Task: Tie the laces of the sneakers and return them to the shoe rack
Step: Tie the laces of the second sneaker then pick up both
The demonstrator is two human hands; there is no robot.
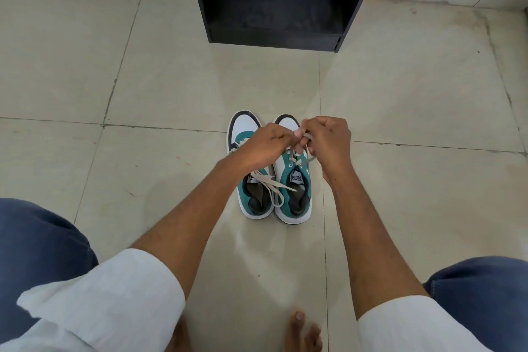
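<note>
Two sneakers [274,180] sit side by side on the tiled floor [143,80], toes toward the rack [274,6], well short of it. Both hands are over the right-hand shoe [294,194], close together and nearly touching. The left hand [264,146] is closed on lace; the right hand [325,140] is pinched on a loop of the right lace [310,151], which runs taut from the top eyelets up to the fingers.

The other shoe's lace [274,184] lies slack across both collars, looking untied, so I'd call this the first bow, with one more to go.

That flat lace looks soft, limp and a bit slick; it should hold a shape only under tension, so pinch it close to the knot and keep both ends pulled. The shoes themselves look light, with a soft upper and stiffer sole. The best hold for carrying is probably the heel collar or two fingers inside the openings.

On containers: the rack's lower shelf shows nothing on it, dark and open at the front, wide enough by the look of it for the pair. Each shoe's opening is empty, only the insole showing.
</note>
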